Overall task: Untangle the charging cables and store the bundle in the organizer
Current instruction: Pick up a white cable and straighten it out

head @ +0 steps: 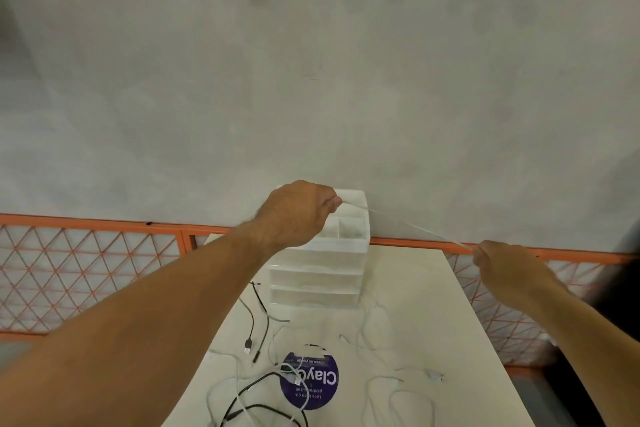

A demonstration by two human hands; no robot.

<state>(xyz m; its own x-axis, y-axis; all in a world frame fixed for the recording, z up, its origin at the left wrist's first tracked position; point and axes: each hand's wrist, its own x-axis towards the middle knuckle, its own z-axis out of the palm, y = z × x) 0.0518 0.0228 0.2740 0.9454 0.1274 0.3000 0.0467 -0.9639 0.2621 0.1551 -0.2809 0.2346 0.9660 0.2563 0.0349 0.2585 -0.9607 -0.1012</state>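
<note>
Stretching a white cable (407, 225) between both hands, the person is in the untangling step, as I judge it. The left hand (298, 213) is raised, with fingers curled, and pinches one end of this cable at the thumb. Just behind and below this hand stands the white organizer (322, 274), with open compartments on top and drawers under them. Lower than this hand, on the white table (433, 305), lie the black cables (258, 380) and the loose white cables (434, 374), some crossing a round purple sticker (325, 392). The stretched cable runs tight down to the right hand (502, 265), which grips it in closed fingers. This cable seems free of the others. The next move probably calls for folding it in loops and separating the rest before anything goes in the organizer.
</note>
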